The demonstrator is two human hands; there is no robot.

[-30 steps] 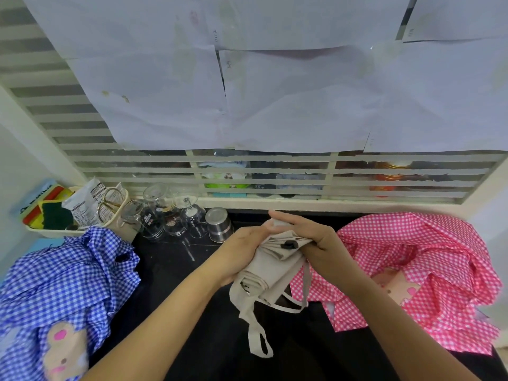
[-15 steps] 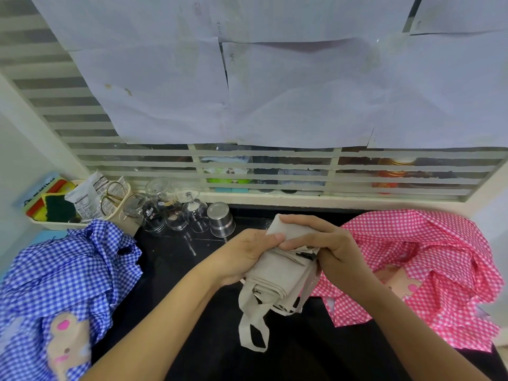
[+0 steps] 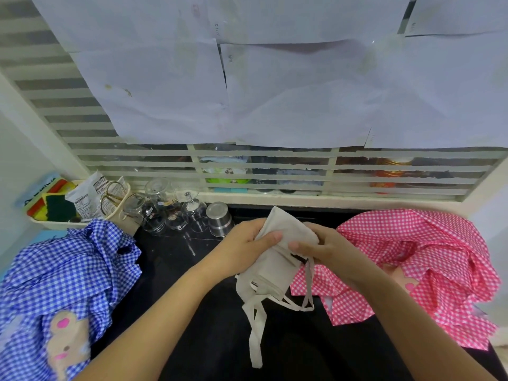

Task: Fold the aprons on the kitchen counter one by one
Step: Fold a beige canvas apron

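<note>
A beige apron (image 3: 277, 259) is bunched into a thick folded bundle above the black counter (image 3: 176, 259), its straps dangling toward me. My left hand (image 3: 247, 244) grips the bundle's left side, thumb across the top. My right hand (image 3: 321, 247) clasps the right side, fingers curled over it. A crumpled blue checked apron (image 3: 60, 279) with a bear patch lies at the left. A crumpled pink checked apron (image 3: 412, 257) lies at the right, partly behind my right arm.
Upturned glasses (image 3: 165, 213) and a steel cup (image 3: 220, 218) stand at the counter's back, left of centre. A cream tray (image 3: 55, 224) with sponges, a packet and scissors sits at the far left. A slatted window with taped paper sheets (image 3: 275, 92) rises behind.
The bundle has turned between my hands: its upper end now sticks up behind them and the straps hang lower. My right hand has slid down onto the bundle's right side.
</note>
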